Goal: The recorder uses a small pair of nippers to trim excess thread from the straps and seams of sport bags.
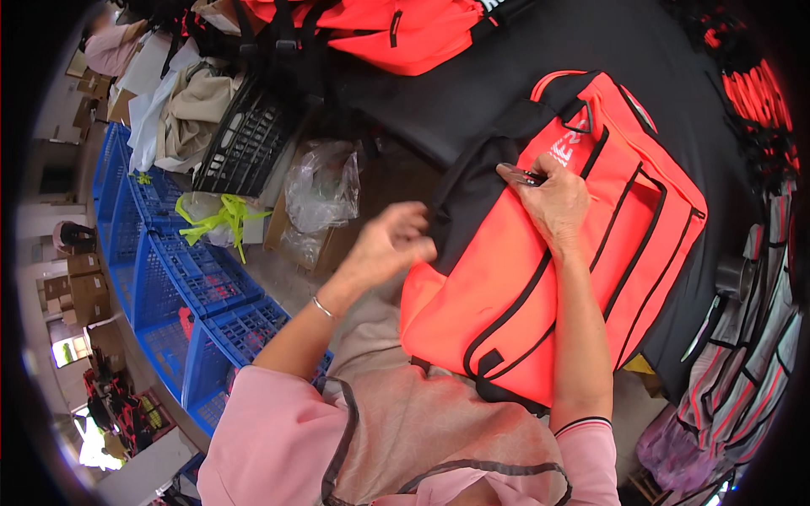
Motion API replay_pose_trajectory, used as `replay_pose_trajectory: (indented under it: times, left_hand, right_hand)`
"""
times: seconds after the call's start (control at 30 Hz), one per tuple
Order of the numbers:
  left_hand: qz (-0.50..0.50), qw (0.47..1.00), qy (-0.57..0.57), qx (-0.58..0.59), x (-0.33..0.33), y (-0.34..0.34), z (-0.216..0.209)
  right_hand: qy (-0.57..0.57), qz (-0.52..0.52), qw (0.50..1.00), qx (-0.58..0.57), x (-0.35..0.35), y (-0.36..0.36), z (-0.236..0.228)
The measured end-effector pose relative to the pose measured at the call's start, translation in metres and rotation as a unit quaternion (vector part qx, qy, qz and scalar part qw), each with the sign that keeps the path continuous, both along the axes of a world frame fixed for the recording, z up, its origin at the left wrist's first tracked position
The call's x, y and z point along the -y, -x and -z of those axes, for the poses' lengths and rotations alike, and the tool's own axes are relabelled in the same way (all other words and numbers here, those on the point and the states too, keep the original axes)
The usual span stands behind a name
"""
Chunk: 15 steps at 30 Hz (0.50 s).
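Observation:
A bright orange backpack [506,287] with black trim and black zip lines lies across my lap and the black table edge. My right hand [553,198] rests on its upper part, fingers pinched on a small dark metal tool [525,177] that points left at the seam between orange and black fabric. My left hand [390,244] hovers just left of the bag's black side panel, fingers loosely curled, holding nothing that I can see. A thin bracelet circles my left wrist.
Another orange backpack [396,29] lies at the top. Blue plastic crates [181,278] stand to my left, with a black crate [245,139], clear plastic bags [325,181] and yellow-green straps [221,215]. Grey and red striped bags [742,371] hang at right. A person sits far top left.

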State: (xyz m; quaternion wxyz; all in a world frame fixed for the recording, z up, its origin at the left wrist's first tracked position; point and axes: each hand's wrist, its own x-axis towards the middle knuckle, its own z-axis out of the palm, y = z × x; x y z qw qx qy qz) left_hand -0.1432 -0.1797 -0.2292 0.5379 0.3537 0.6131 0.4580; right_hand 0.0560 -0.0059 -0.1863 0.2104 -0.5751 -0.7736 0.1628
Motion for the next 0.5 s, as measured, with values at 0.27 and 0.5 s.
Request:
replay_pose_trajectory:
  times: [0.27, 0.5]
  left_hand:
    - [-0.033, 0.998, -0.046, -0.009, 0.026, -0.053, -0.006]
    - [-0.081, 0.98, -0.099, -0.154, 0.027, -0.059, -0.017]
  right_hand:
    - [0.017, 0.036, 0.999, -0.007, -0.003, 0.0, -0.005]
    - [0.016, 0.039, 0.999, -0.005, -0.005, -0.001, -0.001]
